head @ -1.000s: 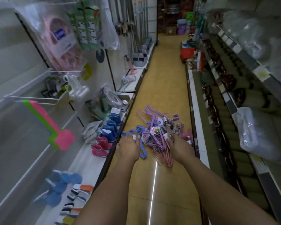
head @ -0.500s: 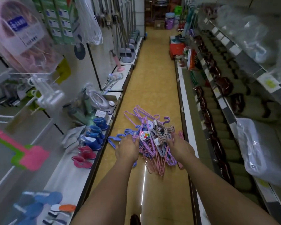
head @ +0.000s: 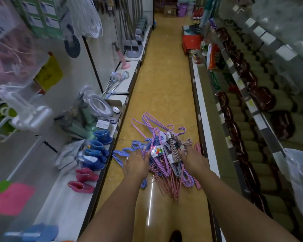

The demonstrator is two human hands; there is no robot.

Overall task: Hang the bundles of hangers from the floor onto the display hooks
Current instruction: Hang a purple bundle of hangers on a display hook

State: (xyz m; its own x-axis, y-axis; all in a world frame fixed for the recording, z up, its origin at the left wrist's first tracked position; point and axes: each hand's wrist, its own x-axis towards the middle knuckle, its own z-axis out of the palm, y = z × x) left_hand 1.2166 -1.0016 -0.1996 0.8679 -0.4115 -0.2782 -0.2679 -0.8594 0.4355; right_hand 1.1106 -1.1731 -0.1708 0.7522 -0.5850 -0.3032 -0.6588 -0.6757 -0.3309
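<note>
Hangers [head: 164, 154] heaped on yellow floor [head: 164, 81], mid-aisle, at centre of view; pile mixed purple, pink, blue and striped grey-white, several bundles banded with card labels. Loose purple ones splayed toward 12 o'clock, blue ones [head: 122, 152] spread toward 9 o'clock, pink ends trailing toward 6 o'clock. Colourful label [head: 157, 151] showing at pile centre, between both hands. Left hand [head: 136, 165] at 9 o'clock edge of pile, back up, fingers reaching forward onto blue and purple wires; fingertips hidden among hangers, so grasp cannot be told. Right hand [head: 194, 160] at 3 o'clock edge of pile, back up, fingers down against striped bundle [head: 177, 145]; curl of fingers hidden, grasp likewise cannot be told. Both forearms extended from 6 o'clock, well apart, converging on pile. Low white shelf [head: 63, 198] along aisle at 9 o'clock, carrying small blue boots [head: 96, 152] and red boots [head: 84, 180], blue pairs toward 12 o'clock of red pairs. Wall display above, at 10 o'clock, with bagged goods on hooks; details blurred. Shelving [head: 252, 105] along 3 o'clock side stocked with dark packaged goods, clear plastic bag [head: 301, 175] at 4 o'clock. Dark shoe tip [head: 176, 235] at 6 o'clock, bottom edge.
</note>
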